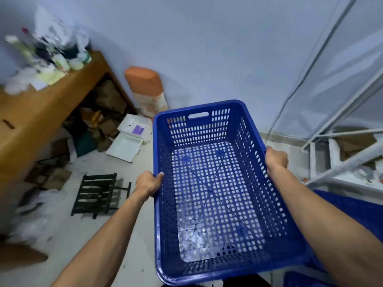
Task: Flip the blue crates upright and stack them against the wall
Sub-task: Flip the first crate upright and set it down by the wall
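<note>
A blue perforated plastic crate [209,131] is upright with its open side facing up, held in the air in front of me, its far end pointing toward the pale wall [207,48]. My left hand [148,183] grips the crate's left long rim, thumb over the edge. On the right long rim, my right hand [275,158] grips with fingers curled over it. Part of another blue crate [356,208] shows at the lower right, behind my right forearm; how it lies cannot be told.
A wooden desk [41,112] with bottles and papers stands at the left, cardboard scraps under it. White trays [126,146] and a black rack [97,193] lie on the floor. An orange cushion [147,90] leans on the wall. A white metal frame [331,154] stands at the right.
</note>
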A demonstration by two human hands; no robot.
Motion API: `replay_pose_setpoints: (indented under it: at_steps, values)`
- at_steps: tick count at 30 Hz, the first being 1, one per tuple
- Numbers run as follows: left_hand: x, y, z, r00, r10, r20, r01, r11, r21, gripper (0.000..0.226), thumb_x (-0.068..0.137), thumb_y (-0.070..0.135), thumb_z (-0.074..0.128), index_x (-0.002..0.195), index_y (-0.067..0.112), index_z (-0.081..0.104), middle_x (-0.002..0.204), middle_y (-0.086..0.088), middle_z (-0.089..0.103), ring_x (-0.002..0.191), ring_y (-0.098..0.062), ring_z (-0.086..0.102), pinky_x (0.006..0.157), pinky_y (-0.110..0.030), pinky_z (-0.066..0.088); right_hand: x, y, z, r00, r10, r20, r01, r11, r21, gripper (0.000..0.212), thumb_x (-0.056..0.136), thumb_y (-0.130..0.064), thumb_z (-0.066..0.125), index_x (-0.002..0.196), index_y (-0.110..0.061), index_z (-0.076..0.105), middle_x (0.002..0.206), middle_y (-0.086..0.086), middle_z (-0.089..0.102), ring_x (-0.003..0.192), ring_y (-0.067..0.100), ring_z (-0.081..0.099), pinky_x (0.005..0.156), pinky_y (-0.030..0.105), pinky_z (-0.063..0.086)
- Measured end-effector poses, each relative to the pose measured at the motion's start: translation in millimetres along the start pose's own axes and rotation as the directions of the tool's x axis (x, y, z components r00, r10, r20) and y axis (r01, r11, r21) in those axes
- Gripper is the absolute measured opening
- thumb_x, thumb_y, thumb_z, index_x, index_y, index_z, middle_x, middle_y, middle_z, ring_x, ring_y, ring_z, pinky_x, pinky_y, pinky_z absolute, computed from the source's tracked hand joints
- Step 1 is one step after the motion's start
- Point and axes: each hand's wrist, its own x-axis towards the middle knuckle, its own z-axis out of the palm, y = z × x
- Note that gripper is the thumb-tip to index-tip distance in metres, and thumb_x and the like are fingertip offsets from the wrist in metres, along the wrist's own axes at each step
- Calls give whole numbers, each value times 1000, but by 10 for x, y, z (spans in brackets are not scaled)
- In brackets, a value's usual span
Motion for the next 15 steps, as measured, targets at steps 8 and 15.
replay_pose_setpoints:
  at_steps: [8, 15]
  values:
    - [515, 523, 34, 993, -111, 45, 115, 985, -130, 41, 90, 43, 62, 79, 3, 68, 78, -13, 74, 67, -28, 73, 72, -42, 62, 665, -898, 447, 997, -58, 48, 64, 988, -141, 44, 85, -44, 55, 98, -3, 65, 101, 11, 69, 85, 33, 66, 76, 40, 55]
    - [1423, 832, 55, 974, -203, 98, 223, 933, -281, 35, 90, 40, 60, 79, 7, 65, 76, -11, 73, 60, -28, 73, 59, -37, 62, 1043, -1874, 1286, 941, -300, 154, 334, 893, -301, 38, 88, -39, 54, 81, -3, 66, 83, 15, 68, 72, 31, 61, 65, 33, 42]
